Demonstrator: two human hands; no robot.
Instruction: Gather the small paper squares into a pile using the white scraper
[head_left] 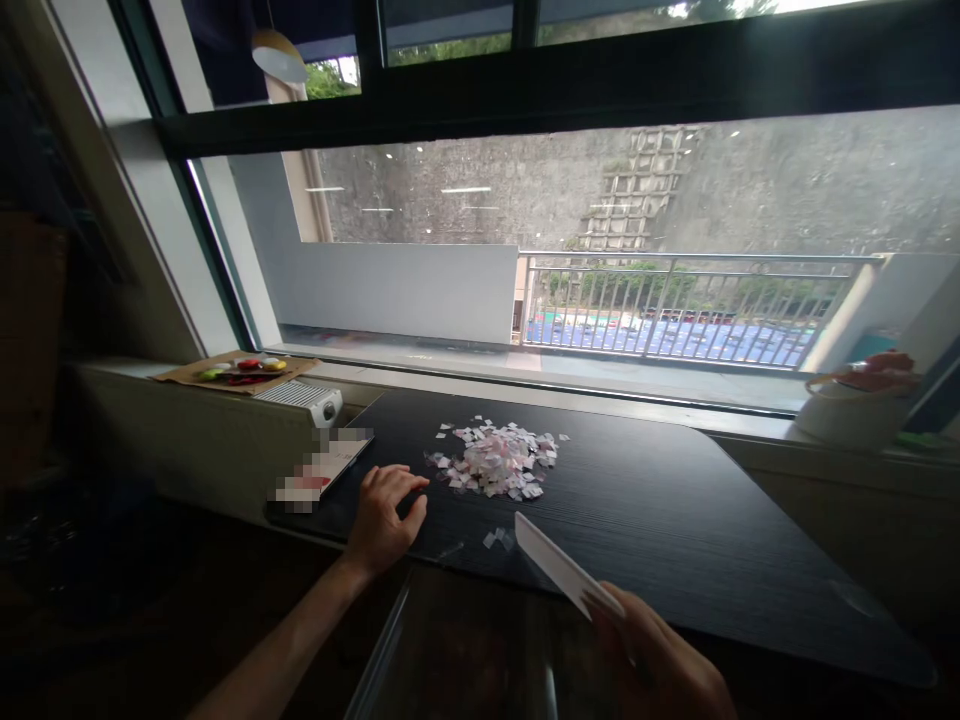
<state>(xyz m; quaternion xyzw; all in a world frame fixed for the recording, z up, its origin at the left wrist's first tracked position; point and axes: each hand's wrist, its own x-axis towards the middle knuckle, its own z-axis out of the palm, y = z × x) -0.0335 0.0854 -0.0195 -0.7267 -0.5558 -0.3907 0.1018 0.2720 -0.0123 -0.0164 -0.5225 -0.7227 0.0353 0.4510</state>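
Observation:
A heap of small whitish and pinkish paper pieces (pixel 499 458) lies on the black tabletop (pixel 637 500), with a few loose bits around its edges. My left hand (pixel 386 512) rests at the table's near left, just left of the heap, fingers slightly bent, thumb apart, and nothing in it. In my right hand (pixel 656 650), gripped at one end, is a flat white strip (pixel 559 565) with a rounded far end; its exact kind cannot be told. That far end is close to a small cluster of clear and white bits (pixel 499 540) near the front edge.
Below the table's front edge is a clear container (pixel 465 640), its inside dark. A printed sheet or booklet (pixel 330 468), partly blurred, lies at the table's left. A white device (pixel 304 398) and a brown board with coloured items (pixel 236 370) sit left. Behind runs a window ledge (pixel 450 375).

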